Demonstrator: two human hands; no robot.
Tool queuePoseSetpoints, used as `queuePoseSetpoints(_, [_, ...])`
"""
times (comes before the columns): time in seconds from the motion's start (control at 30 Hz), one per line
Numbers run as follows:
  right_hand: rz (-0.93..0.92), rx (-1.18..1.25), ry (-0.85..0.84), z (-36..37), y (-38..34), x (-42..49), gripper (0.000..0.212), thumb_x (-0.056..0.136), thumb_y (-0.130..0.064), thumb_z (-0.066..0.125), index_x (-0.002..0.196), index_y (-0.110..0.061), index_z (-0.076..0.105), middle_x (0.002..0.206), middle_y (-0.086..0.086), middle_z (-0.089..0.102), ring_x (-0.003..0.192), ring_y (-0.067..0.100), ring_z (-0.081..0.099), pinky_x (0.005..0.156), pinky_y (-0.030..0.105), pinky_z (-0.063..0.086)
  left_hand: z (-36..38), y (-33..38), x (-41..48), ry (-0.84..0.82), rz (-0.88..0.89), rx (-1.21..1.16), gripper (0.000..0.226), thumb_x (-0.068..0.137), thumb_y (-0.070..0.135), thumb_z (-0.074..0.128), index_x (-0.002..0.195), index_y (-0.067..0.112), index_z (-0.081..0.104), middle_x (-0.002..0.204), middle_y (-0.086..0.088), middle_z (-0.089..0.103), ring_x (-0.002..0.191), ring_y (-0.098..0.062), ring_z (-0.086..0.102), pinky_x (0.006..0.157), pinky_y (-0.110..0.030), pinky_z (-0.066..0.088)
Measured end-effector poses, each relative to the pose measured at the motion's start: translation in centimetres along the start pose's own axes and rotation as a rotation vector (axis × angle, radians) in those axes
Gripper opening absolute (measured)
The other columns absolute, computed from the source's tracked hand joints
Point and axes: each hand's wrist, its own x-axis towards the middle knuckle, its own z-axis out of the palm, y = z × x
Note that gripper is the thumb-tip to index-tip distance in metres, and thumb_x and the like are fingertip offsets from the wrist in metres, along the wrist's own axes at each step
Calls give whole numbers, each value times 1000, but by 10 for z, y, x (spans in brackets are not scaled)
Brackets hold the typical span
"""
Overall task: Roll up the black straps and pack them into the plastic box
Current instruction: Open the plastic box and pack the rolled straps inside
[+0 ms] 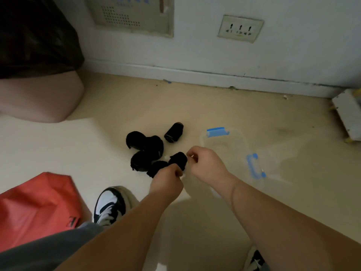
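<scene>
Several rolled black straps (145, 146) lie in a heap on the beige floor, and one more roll (173, 132) lies apart just behind them. Between my two hands is another black strap roll (178, 159). My left hand (167, 179) grips its near side with curled fingers. My right hand (205, 162) pinches its right side, with something small and white at the fingertips. The clear plastic box (224, 147) with blue clips stands open on the floor to the right of my hands, and it looks empty.
A red bag (37, 206) lies at the lower left beside my shoe (110, 205). Another person's bare leg (39, 98) fills the upper left. The wall with a socket (240, 28) runs along the back. A white metal object (349, 114) sits at the right edge.
</scene>
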Motion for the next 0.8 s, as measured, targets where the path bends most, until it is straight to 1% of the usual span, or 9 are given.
queuePoseSetpoints(0.07, [-33, -83, -86, 22, -14, 13, 30, 96, -18, 65, 126, -17, 67, 121, 9, 63, 111, 30, 62, 95, 42, 54, -12, -21, 5, 119, -33, 52, 18, 96, 13, 55, 108, 24, 62, 120, -4, 63, 102, -27, 60, 83, -37, 52])
queuePoseSetpoints(0.13, [-30, -215, -173, 39, -21, 26, 52, 92, -17, 68, 143, -22, 56, 144, 8, 47, 133, 30, 49, 104, 42, 50, -20, -39, 14, 180, -5, 196, 33, 95, 27, 61, 127, 20, 59, 134, -4, 52, 118, -29, 53, 87, -37, 48])
queuePoseSetpoints(0.23, [17, -339, -333, 53, -20, 42, 86, 89, -11, 66, 163, -34, 29, 171, 6, 10, 158, 31, 13, 119, 43, 41, -24, -54, 27, 49, 12, 307, 73, 89, 45, 68, 153, 26, 39, 156, -4, 32, 139, -31, 37, 105, -42, 47])
queuePoseSetpoints(0.33, [18, -477, -446, 66, -7, 55, 99, 91, -8, 63, 167, -42, 10, 174, 5, -12, 162, 37, -7, 124, 46, 36, -17, -61, 36, -116, 55, 470, 98, 87, 40, 74, 164, 34, 15, 170, -1, 11, 150, -33, 23, 115, -44, 42])
queuePoseSetpoints(0.4, [20, -500, -476, 74, 2, 62, 100, 91, -6, 63, 166, -44, 10, 173, 6, -10, 161, 39, -3, 122, 47, 39, -9, -62, 42, -128, 73, 518, 98, 91, 28, 73, 165, 34, 9, 170, -1, 12, 149, -32, 23, 113, -42, 43])
queuePoseSetpoints(0.47, [-20, -510, -436, 80, 8, 70, 93, 90, -8, 68, 164, -41, 22, 167, 12, 6, 153, 39, 20, 114, 44, 47, -4, -63, 47, -100, 70, 511, 95, 92, 18, 71, 165, 33, 11, 164, 0, 21, 144, -30, 29, 106, -39, 49])
queuePoseSetpoints(0.53, [-82, -546, -380, 84, 11, 78, 80, 89, -8, 70, 156, -35, 34, 155, 11, 22, 135, 35, 39, 100, 40, 53, -2, -64, 54, -82, 57, 498, 91, 91, 10, 69, 162, 32, 17, 156, 0, 28, 135, -28, 37, 96, -38, 54])
queuePoseSetpoints(0.63, [-128, -574, -317, 84, 12, 85, 60, 90, -12, 71, 141, -29, 44, 139, 10, 34, 115, 32, 49, 78, 36, 47, -2, -65, 60, -69, 53, 474, 78, 89, 7, 70, 152, 31, 31, 145, 0, 32, 124, -26, 45, 84, -35, 56])
queuePoseSetpoints(0.8, [-156, -460, -182, 66, -4, 84, 44, 83, -40, 74, 117, -24, 48, 120, 4, 44, 97, 31, 60, 73, 40, 51, 0, -65, 63, -59, 24, 360, 65, 85, 4, 68, 140, 24, 41, 144, 0, 37, 113, -29, 54, 78, -39, 55])
